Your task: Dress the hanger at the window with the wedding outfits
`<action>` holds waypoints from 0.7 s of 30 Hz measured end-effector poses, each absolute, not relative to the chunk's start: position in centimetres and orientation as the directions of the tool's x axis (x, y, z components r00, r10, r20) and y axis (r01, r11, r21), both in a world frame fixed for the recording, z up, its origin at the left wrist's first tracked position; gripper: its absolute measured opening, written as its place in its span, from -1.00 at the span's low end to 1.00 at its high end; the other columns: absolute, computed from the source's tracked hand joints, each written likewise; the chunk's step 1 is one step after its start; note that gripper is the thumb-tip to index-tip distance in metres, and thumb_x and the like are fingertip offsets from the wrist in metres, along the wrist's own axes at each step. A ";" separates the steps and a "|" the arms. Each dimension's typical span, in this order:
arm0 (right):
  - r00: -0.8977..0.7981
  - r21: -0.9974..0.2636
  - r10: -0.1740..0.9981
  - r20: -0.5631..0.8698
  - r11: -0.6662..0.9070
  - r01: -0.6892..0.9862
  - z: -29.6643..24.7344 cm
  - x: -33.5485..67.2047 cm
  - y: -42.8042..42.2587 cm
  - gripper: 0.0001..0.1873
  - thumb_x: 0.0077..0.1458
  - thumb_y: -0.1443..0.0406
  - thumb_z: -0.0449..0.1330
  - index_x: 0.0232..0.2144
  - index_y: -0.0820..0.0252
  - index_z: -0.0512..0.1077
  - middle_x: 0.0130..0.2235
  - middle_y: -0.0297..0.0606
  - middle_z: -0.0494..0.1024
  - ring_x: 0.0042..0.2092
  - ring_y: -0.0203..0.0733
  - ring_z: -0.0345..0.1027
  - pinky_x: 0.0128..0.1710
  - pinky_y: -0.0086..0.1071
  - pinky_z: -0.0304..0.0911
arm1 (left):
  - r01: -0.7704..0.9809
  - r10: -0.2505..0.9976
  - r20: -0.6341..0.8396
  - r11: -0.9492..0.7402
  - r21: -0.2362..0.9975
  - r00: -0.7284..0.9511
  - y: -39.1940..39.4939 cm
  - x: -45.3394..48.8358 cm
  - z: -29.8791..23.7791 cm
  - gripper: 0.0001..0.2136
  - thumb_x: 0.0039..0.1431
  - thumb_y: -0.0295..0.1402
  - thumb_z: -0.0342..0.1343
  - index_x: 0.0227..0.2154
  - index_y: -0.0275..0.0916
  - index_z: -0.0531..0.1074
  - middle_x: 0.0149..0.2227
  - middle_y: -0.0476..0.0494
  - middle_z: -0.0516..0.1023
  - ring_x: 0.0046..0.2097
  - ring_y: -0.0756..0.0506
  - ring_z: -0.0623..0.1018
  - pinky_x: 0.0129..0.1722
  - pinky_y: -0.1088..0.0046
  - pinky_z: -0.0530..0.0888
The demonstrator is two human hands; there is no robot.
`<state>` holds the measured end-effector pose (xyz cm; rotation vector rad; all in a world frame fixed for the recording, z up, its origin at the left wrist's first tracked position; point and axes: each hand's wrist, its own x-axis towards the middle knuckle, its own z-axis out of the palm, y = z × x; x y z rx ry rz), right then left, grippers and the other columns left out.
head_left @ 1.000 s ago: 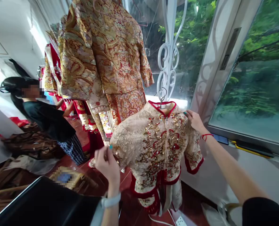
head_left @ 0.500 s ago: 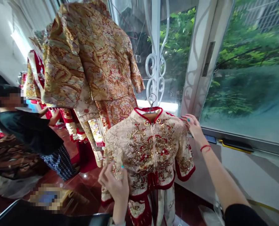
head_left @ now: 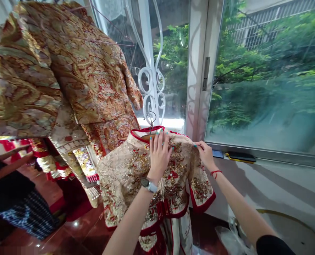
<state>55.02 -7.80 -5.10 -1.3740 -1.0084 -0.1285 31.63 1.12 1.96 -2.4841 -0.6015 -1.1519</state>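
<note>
A cream jacket (head_left: pixel 136 170) with red trim and gold and red beadwork hangs upright on a hanger (head_left: pixel 151 124), its hook showing above the collar. My left hand (head_left: pixel 159 156), a watch at its wrist, lies over the front of the collar with fingers stretched upward. Part of the neckline is hidden behind it. At the shoulder of the jacket, on the window side, my right hand (head_left: pixel 205 155) pinches the fabric between thumb and fingers. Below the jacket's hem hangs a pale skirt (head_left: pixel 184 230) with red edging.
Large gold brocade jackets (head_left: pixel 93 81) hang at the left, close to the cream one. A white scrolled metal bar (head_left: pixel 150 78) stands before the window. A phone (head_left: pixel 217 153) and a dark case (head_left: pixel 241 157) lie on the sill. At far left stands another person (head_left: pixel 11 187).
My left hand has moved from the jacket's left sleeve up to its collar. My right hand has closed on the shoulder fabric. The view has swung rightward.
</note>
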 end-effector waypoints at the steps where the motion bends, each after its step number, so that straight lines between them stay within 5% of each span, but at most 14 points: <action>1: 0.605 -0.751 0.462 0.649 0.259 0.608 -4.9 55.3 -7.7 -0.79 0.11 0.16 0.08 -0.44 0.12 0.41 -0.33 -0.19 0.56 -0.24 -0.05 0.40 -0.21 -0.25 0.26 | 0.518 0.245 0.800 -0.850 -0.095 0.548 1.7 32.3 3.0 -0.47 0.27 -0.30 0.03 0.27 -0.27 0.13 0.28 -0.37 0.23 0.30 -0.33 0.20 0.28 -0.05 0.11; 5: 0.611 -0.773 0.486 0.625 0.273 0.573 -4.1 56.7 -6.7 -0.75 0.06 0.11 0.11 -0.51 0.14 0.34 -0.50 -0.31 0.43 -0.43 -0.18 0.26 -0.39 -0.35 0.18 | 0.448 0.219 0.834 -0.893 -0.037 0.507 3.4 33.7 6.7 -0.72 0.27 -0.32 0.05 0.02 -0.20 0.41 -0.09 -0.23 0.55 -0.04 -0.22 0.47 0.03 0.10 0.36; 8: 0.593 -0.796 0.544 0.593 0.289 0.532 -3.2 58.0 -5.7 -0.66 0.02 0.01 0.13 -0.55 0.12 0.29 -0.58 -0.38 0.34 -0.52 -0.25 0.14 -0.51 -0.38 0.09 | 0.376 0.224 0.876 -0.925 0.052 0.428 3.4 34.9 8.1 -0.82 0.32 -0.36 -0.02 -0.21 -0.20 0.50 -0.30 -0.13 0.56 -0.20 -0.14 0.46 -0.08 0.23 0.38; 14: 0.561 -0.811 0.608 0.562 0.272 0.518 -2.0 58.7 -6.2 -0.69 0.02 0.03 0.17 -0.41 0.15 0.40 -0.46 -0.32 0.45 -0.41 -0.20 0.29 -0.37 -0.37 0.22 | 0.488 0.371 0.822 -0.863 0.133 0.432 3.4 36.9 8.4 -0.79 0.32 -0.44 -0.07 -0.19 -0.23 0.48 -0.22 -0.21 0.51 -0.30 -0.11 0.47 -0.36 0.36 0.34; 17: 0.701 -0.841 0.472 0.535 0.210 0.500 -6.5 56.3 -9.4 -0.63 0.08 0.04 0.13 -0.17 0.15 0.40 -0.25 -0.20 0.52 -0.24 -0.12 0.37 -0.19 -0.30 0.27 | 0.549 0.397 0.745 -0.834 0.049 0.536 4.0 36.6 8.8 -0.75 0.31 -0.46 -0.09 -0.03 -0.23 0.39 -0.15 -0.23 0.51 -0.33 -0.11 0.49 -0.41 0.36 0.32; 20: 0.959 -0.977 0.195 0.207 -0.013 0.213 -15.6 51.1 -11.9 -0.53 0.14 -0.08 -0.09 -0.32 0.11 0.39 -0.36 -0.18 0.51 -0.29 -0.07 0.38 -0.22 -0.23 0.29 | 0.543 0.381 0.662 -0.839 -0.046 0.645 4.3 36.4 9.4 -0.70 0.29 -0.49 -0.11 0.05 -0.27 0.31 -0.16 -0.24 0.55 -0.26 -0.15 0.53 -0.39 0.36 0.33; 21: 0.958 -0.992 0.282 0.045 -0.098 0.076 -18.7 49.3 -12.0 -0.49 0.11 -0.14 -0.13 -0.44 0.08 0.36 -0.44 -0.21 0.49 -0.34 -0.04 0.38 -0.26 -0.21 0.30 | 0.543 0.373 0.641 -0.836 -0.081 0.670 4.4 36.4 9.5 -0.70 0.29 -0.47 -0.10 0.04 -0.29 0.32 -0.19 -0.25 0.56 -0.22 -0.17 0.54 -0.35 0.35 0.34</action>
